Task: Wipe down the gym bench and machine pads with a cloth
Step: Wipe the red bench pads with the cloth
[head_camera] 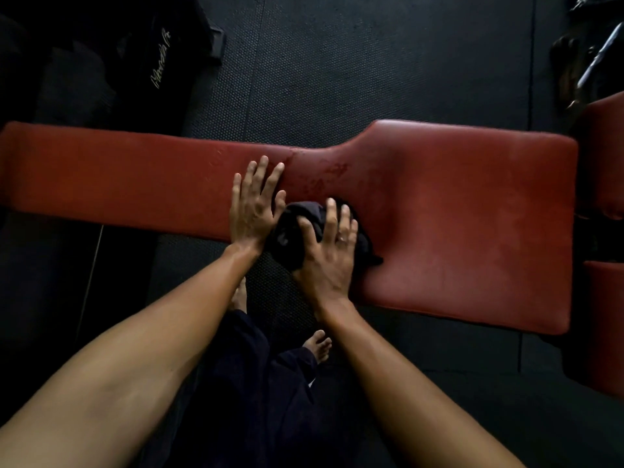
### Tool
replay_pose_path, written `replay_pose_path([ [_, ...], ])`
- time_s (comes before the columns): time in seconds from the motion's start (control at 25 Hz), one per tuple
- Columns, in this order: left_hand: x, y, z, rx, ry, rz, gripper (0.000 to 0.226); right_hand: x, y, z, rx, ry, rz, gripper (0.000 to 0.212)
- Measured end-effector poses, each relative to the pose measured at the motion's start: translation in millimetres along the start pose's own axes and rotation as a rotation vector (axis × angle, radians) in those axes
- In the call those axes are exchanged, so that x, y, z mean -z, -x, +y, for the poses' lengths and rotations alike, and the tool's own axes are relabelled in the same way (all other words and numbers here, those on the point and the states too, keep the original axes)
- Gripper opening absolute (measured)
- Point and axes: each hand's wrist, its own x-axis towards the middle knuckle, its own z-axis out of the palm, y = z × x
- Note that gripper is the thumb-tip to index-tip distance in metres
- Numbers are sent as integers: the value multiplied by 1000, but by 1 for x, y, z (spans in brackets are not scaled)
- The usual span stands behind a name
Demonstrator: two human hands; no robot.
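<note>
A long red padded gym bench (456,214) runs across the view, narrow on the left and wide on the right. Damp-looking blotches mark its middle. My left hand (255,206) lies flat on the narrow part with its fingers spread. Right beside it, my right hand (329,255) presses a bunched dark cloth (290,231) onto the bench's near edge where the pad widens. Its fingers lie over the cloth, and part of the cloth is hidden under the palm.
More red pads (604,157) show at the right edge, with dark machine parts (580,65) above them. A black bag with pale lettering (158,59) lies at the far left. Dark rubber floor (337,62) surrounds the bench; my bare feet (319,344) stand below it.
</note>
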Motion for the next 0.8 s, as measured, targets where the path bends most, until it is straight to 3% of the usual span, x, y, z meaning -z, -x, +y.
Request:
replay_pose_path([
  [0.2, 5, 5, -7, -12, 25, -20, 52, 22, 6, 38, 194, 32, -93, 72],
  [0.32, 7, 5, -6, 7, 50, -35, 54, 51, 27, 62, 51, 24, -139, 78],
  [0.48, 5, 5, -8, 0, 53, -31, 54, 42, 2, 25, -179, -7, -121, 70],
  [0.6, 2, 4, -11, -11, 17, 10, 53, 22, -38, -6, -220, -10, -90, 71],
  [0.8, 6, 5, -8, -7, 45, -10, 54, 31, -44, 25, 39, 49, -123, 60],
])
